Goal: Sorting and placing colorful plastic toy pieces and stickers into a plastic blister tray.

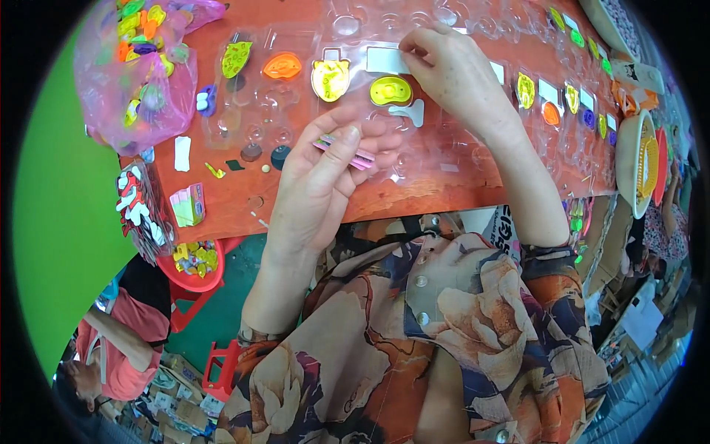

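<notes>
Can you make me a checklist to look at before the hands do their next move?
1. Small pink cards held in the left hand: ok.
2. Right hand at the white card: ok.
3. Right fingertips actually gripping that card: cannot tell.
4. Yellow-green oval toy lying just below that card: ok.
5. White card above the orange toy too: not ok, none shows there.
6. More toys in the pink plastic bag: ok.

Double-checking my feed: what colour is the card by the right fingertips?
The card is white, best seen in the head view.
</notes>
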Demonstrator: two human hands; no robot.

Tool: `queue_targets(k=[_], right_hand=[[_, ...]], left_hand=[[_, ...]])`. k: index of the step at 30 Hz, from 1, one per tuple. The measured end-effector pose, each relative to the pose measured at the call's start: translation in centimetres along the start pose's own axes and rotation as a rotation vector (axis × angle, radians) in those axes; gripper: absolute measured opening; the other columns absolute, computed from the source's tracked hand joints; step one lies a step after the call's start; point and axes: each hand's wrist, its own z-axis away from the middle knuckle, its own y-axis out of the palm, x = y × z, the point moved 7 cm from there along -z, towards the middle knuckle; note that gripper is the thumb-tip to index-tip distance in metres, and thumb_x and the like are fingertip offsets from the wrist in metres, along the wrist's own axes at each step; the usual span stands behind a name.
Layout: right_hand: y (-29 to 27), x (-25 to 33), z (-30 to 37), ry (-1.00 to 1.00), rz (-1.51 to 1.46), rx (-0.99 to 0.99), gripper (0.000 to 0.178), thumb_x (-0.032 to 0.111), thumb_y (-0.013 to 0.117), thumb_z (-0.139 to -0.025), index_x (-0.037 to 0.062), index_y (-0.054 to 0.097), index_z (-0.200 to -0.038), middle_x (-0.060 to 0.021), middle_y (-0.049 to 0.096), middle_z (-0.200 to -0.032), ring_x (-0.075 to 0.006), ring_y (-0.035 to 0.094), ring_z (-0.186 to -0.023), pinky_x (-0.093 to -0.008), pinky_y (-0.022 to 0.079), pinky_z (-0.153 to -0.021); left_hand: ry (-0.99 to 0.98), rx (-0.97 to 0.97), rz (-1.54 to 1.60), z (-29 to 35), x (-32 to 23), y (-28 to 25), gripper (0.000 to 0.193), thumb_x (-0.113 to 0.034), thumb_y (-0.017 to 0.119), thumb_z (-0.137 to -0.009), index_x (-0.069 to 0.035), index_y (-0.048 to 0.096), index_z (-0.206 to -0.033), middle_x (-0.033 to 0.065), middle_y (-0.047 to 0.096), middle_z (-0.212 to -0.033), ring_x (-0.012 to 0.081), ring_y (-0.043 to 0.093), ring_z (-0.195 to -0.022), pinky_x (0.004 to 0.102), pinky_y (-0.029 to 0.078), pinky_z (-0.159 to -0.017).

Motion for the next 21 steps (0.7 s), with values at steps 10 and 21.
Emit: queue_targets(k=[10, 21], right_hand=[[-0.6, 10.3, 2.3, -0.288, -0.411, 0.063, 0.013, 0.009, 0.065, -0.089, -0.0009, 0.067, -0.098, -0.0155, 0.063, -0.094, -0.0325, 0.067, -0.083, -0.0391, 0.054, -0.07], [2.0, 7.5, -3.8, 0.242, -0.678, 0.054, 0.027, 0.022, 0.075, -0.088, -0.0043, 0.072, -0.094, -0.0057, 0.07, -0.08, -0.0079, 0.061, -0.072, -0.0265, 0.049, -0.063]], left_hand=[[0.206, -0.064, 0.02, -2.0, -2.9, -2.2, 0.028, -0.015, 0.055, -0.103, -0.001, 0.052, -0.127, 0.0122, 0.064, -0.117, 0.0178, 0.064, -0.105, 0.0377, 0.056, -0.091], [0.288, -0.09, 0.088, -3.2, -7.9, -6.1, 0.028, -0.013, 0.064, -0.097, 0.002, 0.051, -0.118, 0.0147, 0.065, -0.111, 0.0249, 0.067, -0.101, 0.0413, 0.06, -0.09]])
